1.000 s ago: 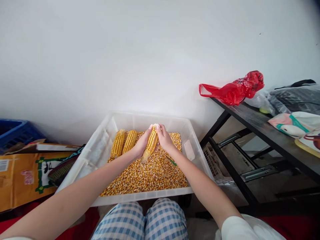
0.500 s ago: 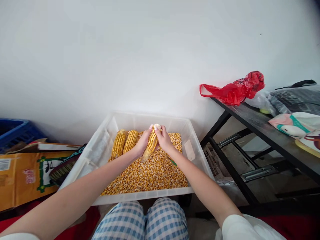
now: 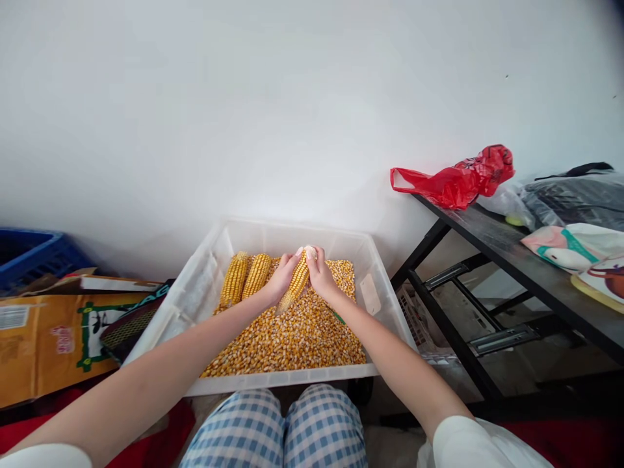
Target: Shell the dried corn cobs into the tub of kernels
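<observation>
- Left hand (image 3: 283, 277) and right hand (image 3: 320, 277) are close together, both curled about one held corn ear (image 3: 297, 279): left on its left flank, right at its upper right, thumbs near the pale far end. Fingers beneath the ear are hidden; grip pressure cannot be told.
- Location: the held ear is tilted above the loose kernels (image 3: 292, 344), within the translucent bin (image 3: 302, 377). Its narrower end points back toward the person and down to the kernels; whether it touches them cannot be told.
- Adjacent stock: two further ears, a left ear (image 3: 234, 279) and a middle ear (image 3: 257, 275), lie side by side left of the hands, kernel rows largely full.
- Handling, as judged: light enough for one hand; stiff along its length, unlikely to bend; surface ridged and dry-looking, so slipping is a minor concern. Single kernels may work loose under thumb pressure.
- Hold points, as judged: one palm around the thick middle for steadiness, the other hand at the blunt pale end, where thumbs find purchase.
</observation>
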Tool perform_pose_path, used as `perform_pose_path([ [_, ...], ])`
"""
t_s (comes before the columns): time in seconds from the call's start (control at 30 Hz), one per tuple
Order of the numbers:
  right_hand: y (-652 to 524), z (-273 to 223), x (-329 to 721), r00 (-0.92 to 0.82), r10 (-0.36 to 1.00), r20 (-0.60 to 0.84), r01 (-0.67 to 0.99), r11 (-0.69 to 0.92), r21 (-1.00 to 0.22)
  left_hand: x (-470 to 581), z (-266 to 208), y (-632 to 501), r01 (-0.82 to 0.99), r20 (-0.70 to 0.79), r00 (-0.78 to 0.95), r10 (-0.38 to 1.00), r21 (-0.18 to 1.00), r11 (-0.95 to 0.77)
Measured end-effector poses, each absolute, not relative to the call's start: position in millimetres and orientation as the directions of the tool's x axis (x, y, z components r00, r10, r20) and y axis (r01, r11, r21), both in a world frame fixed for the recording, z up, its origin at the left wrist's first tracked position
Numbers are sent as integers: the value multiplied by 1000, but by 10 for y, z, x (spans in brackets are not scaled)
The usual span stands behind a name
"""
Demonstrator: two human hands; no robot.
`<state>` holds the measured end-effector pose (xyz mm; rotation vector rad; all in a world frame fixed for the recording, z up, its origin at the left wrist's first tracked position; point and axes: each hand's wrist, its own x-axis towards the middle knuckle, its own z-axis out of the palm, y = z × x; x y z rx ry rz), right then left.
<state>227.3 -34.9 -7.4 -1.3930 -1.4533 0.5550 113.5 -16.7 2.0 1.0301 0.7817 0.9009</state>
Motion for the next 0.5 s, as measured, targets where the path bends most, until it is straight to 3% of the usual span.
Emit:
perform_pose_path([
  [0.1, -342, -184, 2206, 253, 909, 332, 508, 167, -845, 1165, -142, -160, -131, 6, 215, 977, 991, 23],
  [0.17, -333, -233, 2172, 273, 909, 315, 541, 125, -831, 1175, -223, -154, -18, 31, 121, 992, 999, -29],
  [0.27, -316, -250, 2151, 258, 922, 289, 605, 79, -792, 1177, -280, -140, 68, 34, 114, 993, 997, -42],
  [0.5, -294, -241, 2194, 233, 934, 271, 691, 37, -722, 1184, -328, -112, 45, 84, 149, 985, 995, -91],
])
